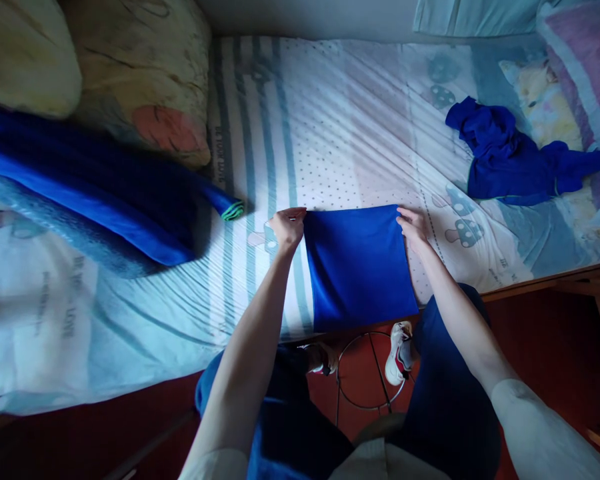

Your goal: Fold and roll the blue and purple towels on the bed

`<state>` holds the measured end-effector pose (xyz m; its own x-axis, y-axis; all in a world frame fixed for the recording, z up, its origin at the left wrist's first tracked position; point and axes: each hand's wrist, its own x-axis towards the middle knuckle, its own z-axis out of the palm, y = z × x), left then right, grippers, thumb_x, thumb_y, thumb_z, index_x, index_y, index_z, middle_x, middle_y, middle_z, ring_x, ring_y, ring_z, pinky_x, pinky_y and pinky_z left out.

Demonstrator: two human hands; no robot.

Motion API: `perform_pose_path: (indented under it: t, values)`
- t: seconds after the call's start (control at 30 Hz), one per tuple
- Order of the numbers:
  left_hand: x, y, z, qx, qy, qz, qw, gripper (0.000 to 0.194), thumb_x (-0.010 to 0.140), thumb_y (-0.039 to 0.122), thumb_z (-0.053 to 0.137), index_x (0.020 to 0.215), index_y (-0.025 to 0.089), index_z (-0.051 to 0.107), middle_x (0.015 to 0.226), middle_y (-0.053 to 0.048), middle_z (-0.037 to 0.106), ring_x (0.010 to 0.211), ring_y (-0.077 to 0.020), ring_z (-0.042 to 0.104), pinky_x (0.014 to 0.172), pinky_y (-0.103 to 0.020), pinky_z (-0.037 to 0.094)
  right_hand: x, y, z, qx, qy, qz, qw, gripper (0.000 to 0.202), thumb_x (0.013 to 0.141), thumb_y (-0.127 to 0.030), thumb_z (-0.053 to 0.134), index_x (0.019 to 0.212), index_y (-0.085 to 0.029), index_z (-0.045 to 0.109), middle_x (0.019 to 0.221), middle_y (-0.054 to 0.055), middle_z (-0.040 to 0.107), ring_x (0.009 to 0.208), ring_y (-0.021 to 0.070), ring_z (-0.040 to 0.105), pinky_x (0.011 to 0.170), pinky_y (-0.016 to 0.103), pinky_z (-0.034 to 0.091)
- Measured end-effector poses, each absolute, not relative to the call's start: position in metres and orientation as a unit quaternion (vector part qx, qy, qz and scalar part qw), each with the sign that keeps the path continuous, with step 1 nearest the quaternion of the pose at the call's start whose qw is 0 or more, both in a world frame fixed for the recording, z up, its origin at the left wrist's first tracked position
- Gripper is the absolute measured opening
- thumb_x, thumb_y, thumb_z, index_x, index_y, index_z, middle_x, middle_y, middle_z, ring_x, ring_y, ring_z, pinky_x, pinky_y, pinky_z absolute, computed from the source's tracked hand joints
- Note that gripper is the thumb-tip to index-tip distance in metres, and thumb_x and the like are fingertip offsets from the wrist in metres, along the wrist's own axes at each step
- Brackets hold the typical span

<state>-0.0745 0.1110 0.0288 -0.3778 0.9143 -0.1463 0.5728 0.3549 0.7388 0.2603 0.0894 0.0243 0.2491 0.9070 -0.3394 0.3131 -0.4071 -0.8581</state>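
A blue cloth [360, 270], roughly square, lies spread on the near edge of the bed, its lower end reaching the mattress edge. My left hand [289, 227] pinches its far left corner. At the far right corner, the fingers of my right hand [413, 225] are closed on the cloth too. The far edge runs nearly straight between both hands, and a few soft folds show on the left side. Whether there is more than one layer I cannot tell.
A crumpled blue garment [510, 157] lies on the right of the patterned bedsheet [330, 120]. Folded blue fabric [105, 187] with a green-edged end is on the left, before large pillows [145, 80]. Below the bed edge stands a round metal stool frame [347, 393] between my feet.
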Motion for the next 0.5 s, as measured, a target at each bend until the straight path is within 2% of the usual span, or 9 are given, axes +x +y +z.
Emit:
perform_pose_path:
  t: [0.13,0.27,0.37,0.5]
  values:
    - [-0.076,0.115,0.023,0.505,0.759,0.288,0.292,0.022,0.082,0.023,0.063,0.095,0.016,0.079,0.089,-0.007,0.078,0.091,-0.0216,0.073,0.099,-0.035,0.053,0.261,0.094,0.015,-0.712,-0.448,0.423,0.337,0.040,0.089,-0.028,0.067,0.126,-0.015,0.073,0.130,0.013,0.072,0.121,0.0258,0.067,0.102,0.043,0.056]
    - [-0.081,0.120,0.020,0.557,0.730,0.245,0.312,0.023,0.077,0.021,0.067,0.097,0.017,0.077,0.086,-0.005,0.076,0.090,-0.0209,0.070,0.098,-0.034,0.052,0.265,0.101,0.003,-0.729,-0.480,0.361,0.327,0.038,0.087,-0.028,0.070,0.123,-0.017,0.073,0.118,0.010,0.076,0.113,0.0225,0.071,0.106,0.039,0.053]
    - [-0.088,0.123,0.019,0.579,0.723,0.196,0.323,0.022,0.074,0.019,0.071,0.095,0.015,0.077,0.082,-0.006,0.073,0.089,-0.0228,0.068,0.095,-0.035,0.051,0.269,0.108,-0.008,-0.743,-0.490,0.343,0.301,0.039,0.085,-0.034,0.072,0.120,-0.018,0.073,0.103,0.007,0.078,0.100,0.0216,0.073,0.101,0.037,0.055]
    - [-0.097,0.126,0.018,0.574,0.726,0.171,0.338,0.014,0.076,0.023,0.073,0.088,0.016,0.075,0.078,-0.006,0.071,0.088,-0.0238,0.068,0.092,-0.034,0.051,0.269,0.119,-0.020,-0.731,-0.490,0.381,0.283,0.040,0.083,-0.043,0.072,0.110,-0.014,0.073,0.091,0.008,0.076,0.092,0.0228,0.071,0.091,0.037,0.057]
